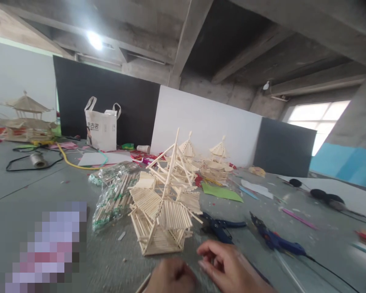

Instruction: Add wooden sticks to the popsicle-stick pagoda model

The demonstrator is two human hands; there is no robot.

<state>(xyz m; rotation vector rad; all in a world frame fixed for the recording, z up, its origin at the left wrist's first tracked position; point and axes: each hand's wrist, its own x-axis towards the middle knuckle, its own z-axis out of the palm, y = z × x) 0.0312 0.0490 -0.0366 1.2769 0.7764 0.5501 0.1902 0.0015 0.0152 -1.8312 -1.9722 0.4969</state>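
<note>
Pavilion model of pale wooden sticks (173,215): we are finding it standing upright on the grey tabletop (106,254), just beyond both hands, its bare upper poles leaning together above panelled lower roofs; its broad base is presumably steadying it without a grip. Left hand (169,276): we are seeing it curling in a blur before the base, a loose stick (143,283) lying beside it; whether its fingers are pinching anything, we are not able to tell. Right hand (228,264): its fingers are bending loosely, thumb and index standing apart with nothing showing between them. Blue-handled cutters (221,228), one, and blue corded glue gun (280,242), one: we are noting both lying on the right-hand side, likely for a short reach. Clear-wrapped stick bundles (118,191): these are resting left of the model, the wrapping probably keeping loose lengths together. Two smaller pavilions (218,162) (187,148): these are standing behind, perhaps set back to free working room. White carrier bag (102,129), one: it is standing upright farther off, before a black panel (131,101).
</note>
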